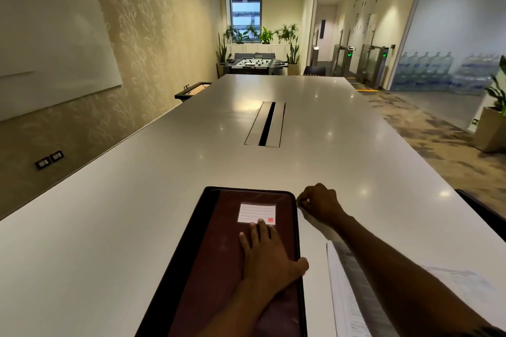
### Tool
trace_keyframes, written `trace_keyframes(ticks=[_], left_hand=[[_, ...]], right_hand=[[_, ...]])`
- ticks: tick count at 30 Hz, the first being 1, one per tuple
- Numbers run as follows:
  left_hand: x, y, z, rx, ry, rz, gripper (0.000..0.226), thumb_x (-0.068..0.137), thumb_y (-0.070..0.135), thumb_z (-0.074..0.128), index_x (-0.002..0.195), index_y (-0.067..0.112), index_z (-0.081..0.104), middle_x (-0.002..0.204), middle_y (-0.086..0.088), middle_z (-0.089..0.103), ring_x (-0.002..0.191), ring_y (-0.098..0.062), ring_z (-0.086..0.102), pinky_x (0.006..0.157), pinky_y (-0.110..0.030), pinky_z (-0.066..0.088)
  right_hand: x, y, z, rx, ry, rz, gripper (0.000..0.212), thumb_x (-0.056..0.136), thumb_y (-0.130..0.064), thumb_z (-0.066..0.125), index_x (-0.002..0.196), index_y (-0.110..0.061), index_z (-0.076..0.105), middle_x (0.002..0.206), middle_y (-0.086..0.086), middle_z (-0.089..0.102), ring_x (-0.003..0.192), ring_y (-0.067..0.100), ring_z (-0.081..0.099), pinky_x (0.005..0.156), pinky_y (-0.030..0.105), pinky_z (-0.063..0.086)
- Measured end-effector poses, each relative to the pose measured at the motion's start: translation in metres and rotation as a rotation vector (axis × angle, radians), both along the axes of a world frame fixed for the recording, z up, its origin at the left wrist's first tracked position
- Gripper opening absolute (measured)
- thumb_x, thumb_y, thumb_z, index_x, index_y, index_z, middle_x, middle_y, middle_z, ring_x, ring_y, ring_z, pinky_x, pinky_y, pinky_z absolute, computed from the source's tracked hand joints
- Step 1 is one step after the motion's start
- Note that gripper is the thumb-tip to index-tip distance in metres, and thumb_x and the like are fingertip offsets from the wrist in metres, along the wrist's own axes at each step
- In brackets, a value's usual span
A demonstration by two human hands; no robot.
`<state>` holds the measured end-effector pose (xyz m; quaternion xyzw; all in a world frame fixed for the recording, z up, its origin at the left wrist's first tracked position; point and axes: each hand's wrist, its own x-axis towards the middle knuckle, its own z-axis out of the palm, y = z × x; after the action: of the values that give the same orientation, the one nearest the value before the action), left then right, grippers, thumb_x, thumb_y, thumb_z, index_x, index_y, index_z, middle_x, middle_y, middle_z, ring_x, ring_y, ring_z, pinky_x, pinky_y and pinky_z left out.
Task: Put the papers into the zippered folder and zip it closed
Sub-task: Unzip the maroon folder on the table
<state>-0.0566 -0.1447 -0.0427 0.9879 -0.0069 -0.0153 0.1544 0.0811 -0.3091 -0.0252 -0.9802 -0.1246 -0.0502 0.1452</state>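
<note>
The left hand (pixel 267 252) lies flat on the zippered folder (pixel 227 241), fingers straight and pressing the cover down, thumb hooked over its right edge. The right hand (pixel 319 204) has reached past it to the folder's far right corner, fingers curled, thumb and forefinger nipped together on what looks to me like the zipper pull (pixel 300 204) — it is too small to be sure.

The folder lies closed and lengthwise, its long axis running straight away from the person, a white label (pixel 256 212) near the far end. The papers (pixel 347 295) sit just beside it on the right, partly under the right forearm, still outside the folder. So I'd judge the zip has to come open first, and the pull would travel along that right edge, back toward the person. The right hand is the nearer one to both the zip and the papers, while the left only steadies.

All this rests at the near end of a long pale surface (pixel 164 186) with a cable slot (pixel 264 124) down its middle. Beyond it — a whiteboard (pixel 49 44) on the left wall, a foosball table (pixel 256 63), potted plants (pixel 262 34) under a window, and stacked water bottles (pixel 427 68) behind glass on the right.
</note>
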Motion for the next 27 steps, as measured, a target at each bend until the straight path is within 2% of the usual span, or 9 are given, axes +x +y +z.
trace_keyframes(ticks=[6, 12, 16, 19, 22, 24, 27], left_hand=[[-0.002, -0.001, 0.000, -0.015, -0.028, 0.000, 0.111, 0.064, 0.071, 0.042, 0.150, 0.007, 0.015, 0.159, -0.017, 0.006, 0.146, -0.033, -0.004, 0.113, -0.057, -0.007], [-0.011, -0.002, 0.008, 0.014, -0.032, 0.003, 0.110, 0.068, 0.078, 0.043, 0.150, 0.009, 0.016, 0.159, -0.015, 0.010, 0.147, -0.029, 0.001, 0.116, -0.054, -0.002], [-0.034, -0.013, 0.015, 0.021, 0.056, 0.062, 0.123, 0.060, 0.085, 0.044, 0.150, 0.007, 0.013, 0.159, -0.018, 0.008, 0.146, -0.033, 0.003, 0.112, -0.060, 0.002], [-0.054, -0.020, 0.013, 0.057, 0.154, 0.086, 0.120, 0.065, 0.075, 0.052, 0.149, 0.003, 0.005, 0.158, -0.022, -0.002, 0.145, -0.038, -0.004, 0.109, -0.066, -0.001], [-0.069, -0.017, 0.009, 0.044, 0.116, 0.081, 0.107, 0.073, 0.060, 0.054, 0.149, 0.003, 0.004, 0.158, -0.022, -0.003, 0.145, -0.037, -0.007, 0.111, -0.063, -0.002], [-0.074, -0.014, 0.008, 0.007, 0.079, 0.070, 0.102, 0.076, 0.057, 0.052, 0.150, 0.004, 0.006, 0.159, -0.020, -0.002, 0.146, -0.034, -0.007, 0.113, -0.059, -0.004], [-0.079, -0.011, 0.007, -0.015, 0.034, 0.052, 0.097, 0.078, 0.056, 0.049, 0.150, 0.004, 0.009, 0.159, -0.019, 0.001, 0.146, -0.033, -0.005, 0.113, -0.058, -0.006]], right_hand=[[-0.035, 0.000, -0.003, 0.003, -0.106, 0.025, 0.016, 0.086, -0.027, 0.061, 0.086, -0.034, 0.076, 0.097, -0.011, 0.071, 0.104, 0.020, 0.052, 0.079, 0.036, 0.027], [-0.065, 0.002, -0.007, -0.108, -0.148, 0.073, 0.023, 0.088, -0.027, 0.052, 0.089, -0.032, 0.075, 0.096, -0.010, 0.070, 0.104, 0.019, 0.051, 0.088, 0.040, 0.029], [-0.080, 0.005, -0.006, -0.076, -0.104, 0.029, 0.022, 0.089, -0.029, 0.051, 0.093, -0.031, 0.072, 0.098, -0.008, 0.068, 0.106, 0.020, 0.052, 0.089, 0.043, 0.031], [-0.090, 0.010, -0.007, 0.003, -0.078, -0.037, 0.022, 0.087, -0.027, 0.051, 0.090, -0.030, 0.072, 0.094, -0.008, 0.068, 0.102, 0.022, 0.053, 0.088, 0.043, 0.034], [-0.099, 0.014, -0.006, 0.040, -0.075, -0.099, 0.024, 0.084, -0.021, 0.048, 0.079, -0.026, 0.071, 0.083, -0.004, 0.067, 0.096, 0.025, 0.054, 0.086, 0.043, 0.036], [-0.103, 0.016, -0.003, 0.010, -0.059, -0.086, 0.025, 0.086, -0.019, 0.048, 0.078, -0.024, 0.071, 0.083, -0.004, 0.066, 0.100, 0.025, 0.054, 0.091, 0.046, 0.034], [-0.112, 0.016, 0.004, -0.109, -0.005, -0.020, 0.025, 0.090, -0.019, 0.048, 0.090, -0.025, 0.072, 0.096, -0.003, 0.068, 0.110, 0.024, 0.052, 0.103, 0.052, 0.028]])
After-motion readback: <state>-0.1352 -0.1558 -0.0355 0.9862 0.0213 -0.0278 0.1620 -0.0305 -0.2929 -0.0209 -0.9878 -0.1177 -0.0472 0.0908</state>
